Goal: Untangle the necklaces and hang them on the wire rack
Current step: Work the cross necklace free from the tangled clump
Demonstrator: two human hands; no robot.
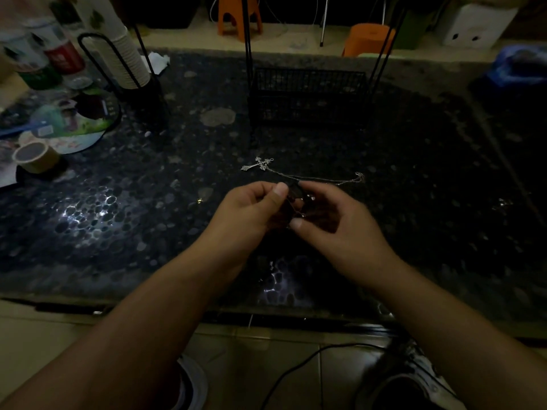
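Observation:
A silver cross necklace (260,165) lies on the dark pebble-patterned table (148,202), its thin chain trailing right to about the table's middle. Just in front of it my left hand (251,207) and my right hand (331,214) meet over a dark necklace (293,202), each pinching it between thumb and fingers. The dark piece is mostly hidden by my fingers in the dim light. The black wire rack (307,96) stands behind, with a mesh basket at its base and thin uprights rising out of view.
At the left stand a black cup holder with stacked paper cups (127,57), bottles (59,54), a round fan (68,122) and a tape roll (35,156). Orange stools (239,16) sit beyond the table. A cable (296,368) runs over the floor by my shoes.

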